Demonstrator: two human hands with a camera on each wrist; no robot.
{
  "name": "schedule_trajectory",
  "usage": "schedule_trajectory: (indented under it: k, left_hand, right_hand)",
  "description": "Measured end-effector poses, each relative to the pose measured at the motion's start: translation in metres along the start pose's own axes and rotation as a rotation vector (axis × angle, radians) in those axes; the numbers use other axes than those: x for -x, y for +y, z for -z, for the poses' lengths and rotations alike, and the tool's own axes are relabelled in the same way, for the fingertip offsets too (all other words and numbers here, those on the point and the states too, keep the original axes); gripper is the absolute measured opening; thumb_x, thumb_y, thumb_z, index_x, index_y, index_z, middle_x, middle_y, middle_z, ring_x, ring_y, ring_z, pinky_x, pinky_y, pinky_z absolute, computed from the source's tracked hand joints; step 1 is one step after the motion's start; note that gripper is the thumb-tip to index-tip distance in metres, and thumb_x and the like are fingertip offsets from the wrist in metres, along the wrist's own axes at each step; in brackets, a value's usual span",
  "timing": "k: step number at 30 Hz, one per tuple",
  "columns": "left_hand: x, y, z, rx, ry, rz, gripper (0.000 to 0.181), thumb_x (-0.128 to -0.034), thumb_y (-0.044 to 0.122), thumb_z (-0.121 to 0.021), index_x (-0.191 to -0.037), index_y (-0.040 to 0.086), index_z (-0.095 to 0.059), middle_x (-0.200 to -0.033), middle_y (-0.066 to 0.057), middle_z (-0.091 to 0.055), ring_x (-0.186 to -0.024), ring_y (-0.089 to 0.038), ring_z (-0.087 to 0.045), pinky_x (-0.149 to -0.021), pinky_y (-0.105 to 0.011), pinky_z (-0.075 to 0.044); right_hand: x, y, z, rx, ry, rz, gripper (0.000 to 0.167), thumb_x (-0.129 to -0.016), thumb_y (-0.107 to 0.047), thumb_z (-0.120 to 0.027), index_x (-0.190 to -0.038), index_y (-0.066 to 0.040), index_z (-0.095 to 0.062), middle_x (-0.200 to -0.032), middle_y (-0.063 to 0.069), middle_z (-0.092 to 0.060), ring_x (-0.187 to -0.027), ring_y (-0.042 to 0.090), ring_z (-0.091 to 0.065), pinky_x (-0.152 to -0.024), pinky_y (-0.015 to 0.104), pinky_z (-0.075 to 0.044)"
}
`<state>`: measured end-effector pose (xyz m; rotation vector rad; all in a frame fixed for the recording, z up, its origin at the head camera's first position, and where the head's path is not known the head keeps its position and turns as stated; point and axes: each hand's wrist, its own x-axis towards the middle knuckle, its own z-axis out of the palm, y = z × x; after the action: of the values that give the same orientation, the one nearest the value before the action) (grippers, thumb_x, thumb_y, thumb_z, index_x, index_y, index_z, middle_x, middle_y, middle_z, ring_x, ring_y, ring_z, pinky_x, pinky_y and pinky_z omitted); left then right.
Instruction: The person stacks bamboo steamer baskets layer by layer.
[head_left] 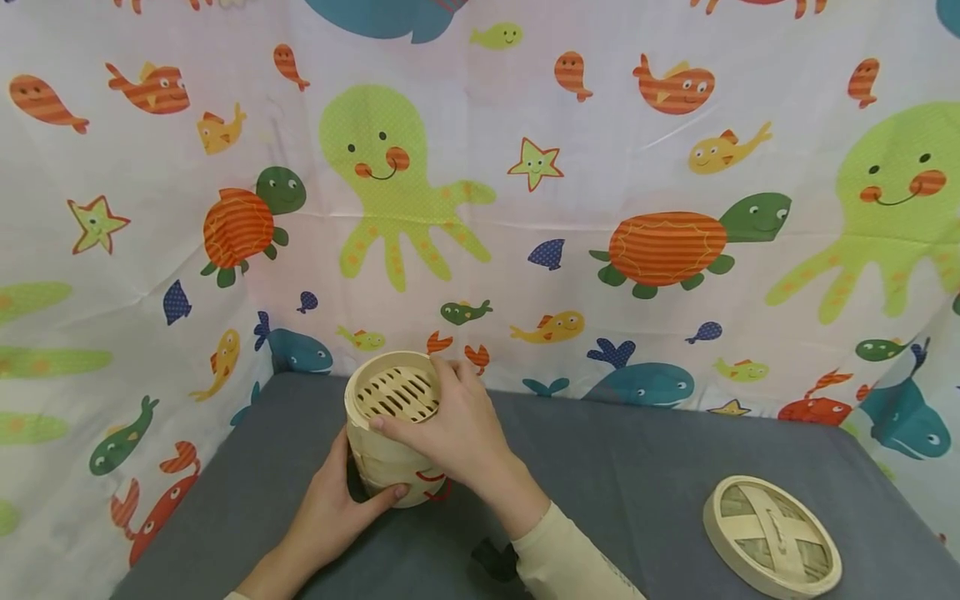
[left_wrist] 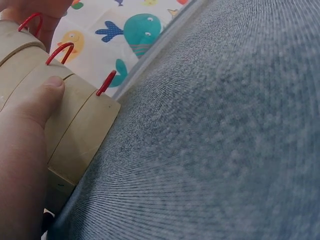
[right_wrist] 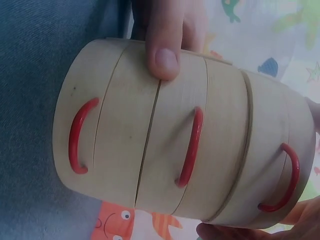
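Observation:
A stack of three round bamboo steamer baskets (head_left: 373, 462) stands at the left of the table, its slatted inside visible from above. My left hand (head_left: 337, 504) grips the stack low on its side, the thumb pressed across the seam between the lower two baskets. Around the rim of the top basket (right_wrist: 267, 120), my right hand (head_left: 459, 421) holds with thumb and fingers spread to either side. Each basket carries a small red handle (right_wrist: 191, 147) on its side. The top basket still sits on the middle one.
The round bamboo lid (head_left: 776, 537), with crossed bands and a small loop, lies at the right of the grey-blue tabletop (head_left: 600, 483). A small dark object (head_left: 495, 558) lies beside the right sleeve. Behind the table hangs a curtain (head_left: 510, 100) printed with sea animals.

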<state>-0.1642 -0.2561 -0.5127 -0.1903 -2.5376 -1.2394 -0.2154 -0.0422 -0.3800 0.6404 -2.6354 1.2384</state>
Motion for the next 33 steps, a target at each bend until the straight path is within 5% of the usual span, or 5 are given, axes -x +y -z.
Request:
schedule_trajectory:
  k: [33]
  left_hand:
    - [-0.0003, 0.0001, -0.0006, 0.000, -0.006, -0.001, 0.123, -0.0878, 0.054, -0.092, -0.176, 0.019, -0.014, -0.171, -0.018, -0.038, -0.148, -0.042, -0.049, -0.113, -0.071, -0.043]
  right_hand:
    - [0.0002, 0.0059, -0.0024, -0.093, -0.046, 0.021, 0.127, -0.081, -0.076, -0.084, -0.171, -0.005, -0.029, -0.173, 0.017, -0.032, -0.157, 0.038, -0.036, -0.120, 0.063, -0.041]
